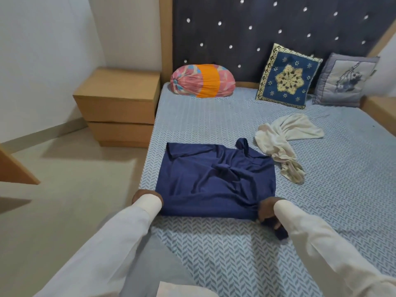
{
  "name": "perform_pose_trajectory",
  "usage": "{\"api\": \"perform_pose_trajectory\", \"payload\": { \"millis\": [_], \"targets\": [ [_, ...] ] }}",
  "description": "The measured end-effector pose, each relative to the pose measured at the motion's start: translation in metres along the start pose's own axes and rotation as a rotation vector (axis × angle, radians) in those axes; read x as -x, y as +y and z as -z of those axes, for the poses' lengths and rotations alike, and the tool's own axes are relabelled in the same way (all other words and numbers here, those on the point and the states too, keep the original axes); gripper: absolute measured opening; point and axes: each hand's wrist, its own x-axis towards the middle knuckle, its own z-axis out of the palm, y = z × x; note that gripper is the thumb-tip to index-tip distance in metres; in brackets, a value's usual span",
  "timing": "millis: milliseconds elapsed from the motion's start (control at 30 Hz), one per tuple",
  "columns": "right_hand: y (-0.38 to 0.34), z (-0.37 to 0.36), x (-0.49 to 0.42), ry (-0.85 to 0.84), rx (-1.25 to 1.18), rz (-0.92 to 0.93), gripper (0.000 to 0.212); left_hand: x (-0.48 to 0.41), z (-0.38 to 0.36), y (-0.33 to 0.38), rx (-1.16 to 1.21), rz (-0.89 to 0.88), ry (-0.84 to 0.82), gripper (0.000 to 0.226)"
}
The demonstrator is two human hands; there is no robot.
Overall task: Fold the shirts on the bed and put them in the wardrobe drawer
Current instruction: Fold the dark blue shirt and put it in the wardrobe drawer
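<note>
I am pinching the rumpled navy-blue cloth shirt (214, 179) at its 5 o'clock corner with my right hand (266, 211), my left hand (140, 195) sitting at 7, grip unseen, the cloth lying towards 12.

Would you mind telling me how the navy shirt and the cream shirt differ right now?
The navy shirt is spread out in a rough rectangle; the cream shirt lies crumpled. The right hand grips the navy shirt's near corner, with the left hand at the other corner; nothing touches the cream shirt. The navy shirt lies nearer the person, the cream shirt farther right. Both lie on the bed.
</note>
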Motion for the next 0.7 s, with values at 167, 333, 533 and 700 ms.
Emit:
{"api": "perform_pose_trajectory", "payload": {
  "millis": [167, 333, 533, 700],
  "targets": [
    [-0.004, 0.099, 0.026, 0.458, -0.43, 0.052, 0.04, -0.004, 0.112, -0.002, 1.423, -0.048, -0.17, 0.025],
    [-0.04, 0.262, 0.1, 0.878, -1.232, 0.426, 0.039, 0.039, 0.304, -0.03, 2.312, -0.52, 0.42, 0.015],
    [-0.032, 0.363, 0.169, 1.477, -1.128, 0.441, 0.064, 0.109, 0.399, -0.058, 2.252, -0.799, 0.827, 0.022],
    [-0.008, 0.346, 0.152, 1.504, -0.534, 0.292, 0.063, 0.078, 0.361, -0.066, 1.592, -0.547, 1.028, 0.04]
  ]
}}
